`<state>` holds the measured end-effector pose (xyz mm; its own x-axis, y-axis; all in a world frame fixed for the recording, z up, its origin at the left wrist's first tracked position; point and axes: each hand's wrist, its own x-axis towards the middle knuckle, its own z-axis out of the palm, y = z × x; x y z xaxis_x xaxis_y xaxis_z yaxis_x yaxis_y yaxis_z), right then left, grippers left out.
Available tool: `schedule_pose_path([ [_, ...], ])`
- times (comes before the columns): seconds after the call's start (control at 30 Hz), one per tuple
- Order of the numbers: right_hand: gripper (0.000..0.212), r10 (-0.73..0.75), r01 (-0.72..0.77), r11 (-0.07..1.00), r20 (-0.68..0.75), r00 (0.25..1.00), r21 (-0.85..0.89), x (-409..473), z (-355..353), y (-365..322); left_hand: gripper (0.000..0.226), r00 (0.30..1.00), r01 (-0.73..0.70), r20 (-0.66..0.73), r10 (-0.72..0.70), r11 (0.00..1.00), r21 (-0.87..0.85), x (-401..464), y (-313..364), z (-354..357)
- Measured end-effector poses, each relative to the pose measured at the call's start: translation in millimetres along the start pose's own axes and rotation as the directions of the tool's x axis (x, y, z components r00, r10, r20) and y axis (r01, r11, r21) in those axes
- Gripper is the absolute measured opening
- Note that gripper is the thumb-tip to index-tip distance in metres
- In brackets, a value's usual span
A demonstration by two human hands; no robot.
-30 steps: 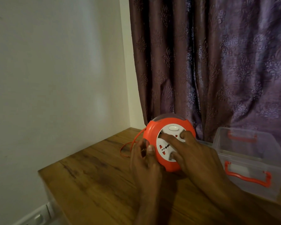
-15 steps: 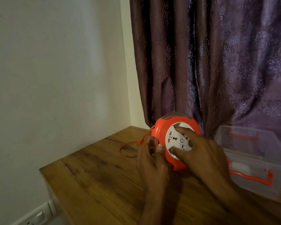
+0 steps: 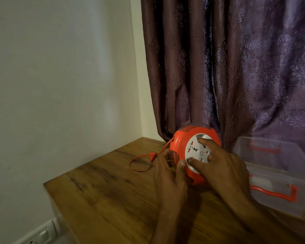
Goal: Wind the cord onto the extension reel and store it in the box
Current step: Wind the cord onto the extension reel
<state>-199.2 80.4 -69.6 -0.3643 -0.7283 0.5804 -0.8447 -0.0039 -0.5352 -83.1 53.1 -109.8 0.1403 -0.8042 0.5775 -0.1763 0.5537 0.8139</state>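
Note:
A round orange extension reel (image 3: 180,142) with a white socket face stands tilted on the wooden table (image 3: 113,194). My left hand (image 3: 171,173) grips its left rim, thumb on the orange edge. The spread fingers of my right hand (image 3: 220,166) curl over the white socket disc. A short length of thin orange cord (image 3: 139,162) with its plug lies looped on the table left of the reel. A clear plastic box (image 3: 278,166) with orange handles stands open to the right.
A white wall runs along the left and a purple patterned curtain (image 3: 227,67) hangs right behind the reel and box. A white wall socket plate (image 3: 40,234) sits low at the left, below the table's edge.
The white socket disc has turned under my right hand, and the loose cord loop on the table has grown shorter. The view shifted slightly right.

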Motion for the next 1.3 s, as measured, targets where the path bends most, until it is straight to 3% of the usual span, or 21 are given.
schedule_pose_path([
  [0.2,0.071,0.032,-0.032,0.999,0.015,0.999,0.017,1,0,1,0.033,0.997,-0.031,0.069,0.031,1.000,-0.003,1,0,-3],
  [0.4,0.068,0.139,-0.135,0.979,-0.019,0.990,0.154,5,-1,1,0.036,0.993,-0.095,0.065,0.097,0.995,-0.034,-3,4,-3],
  [0.57,0.061,0.186,-0.215,0.922,0.119,0.975,0.323,6,-5,-3,0.034,0.998,-0.023,0.065,0.027,0.998,-0.067,-1,0,-3],
  [0.7,0.053,0.069,-0.079,0.985,0.073,0.995,0.156,3,-7,-7,0.030,1.000,0.022,-0.003,-0.023,0.988,-0.154,1,0,-6],
  [0.8,0.048,-0.165,0.166,0.986,-0.037,0.986,0.033,-2,-10,-11,0.030,0.996,0.060,-0.049,-0.071,0.979,-0.193,4,-2,-9],
  [0.9,0.058,-0.338,0.343,0.929,0.059,0.939,-0.138,-5,-9,-13,0.034,0.990,0.108,-0.068,-0.126,0.969,-0.224,5,-2,-11],
  [1.0,0.077,-0.369,0.405,0.897,0.202,0.907,-0.178,-4,-4,-11,0.043,0.985,0.120,-0.091,-0.146,0.962,-0.245,5,-3,-11],
  [1.13,0.090,-0.380,0.436,0.867,0.247,0.891,-0.240,-3,0,-9,0.038,0.982,0.132,-0.096,-0.162,0.956,-0.262,6,-3,-12],
  [1.23,0.089,-0.376,0.432,0.846,0.224,0.899,-0.312,0,0,-9,0.038,0.981,0.145,-0.087,-0.172,0.956,-0.255,7,-4,-11],
  [1.3,0.078,-0.393,0.432,0.838,0.180,0.901,-0.333,1,-1,-8,0.040,0.985,0.129,-0.082,-0.153,0.961,-0.246,6,-5,-11],
])
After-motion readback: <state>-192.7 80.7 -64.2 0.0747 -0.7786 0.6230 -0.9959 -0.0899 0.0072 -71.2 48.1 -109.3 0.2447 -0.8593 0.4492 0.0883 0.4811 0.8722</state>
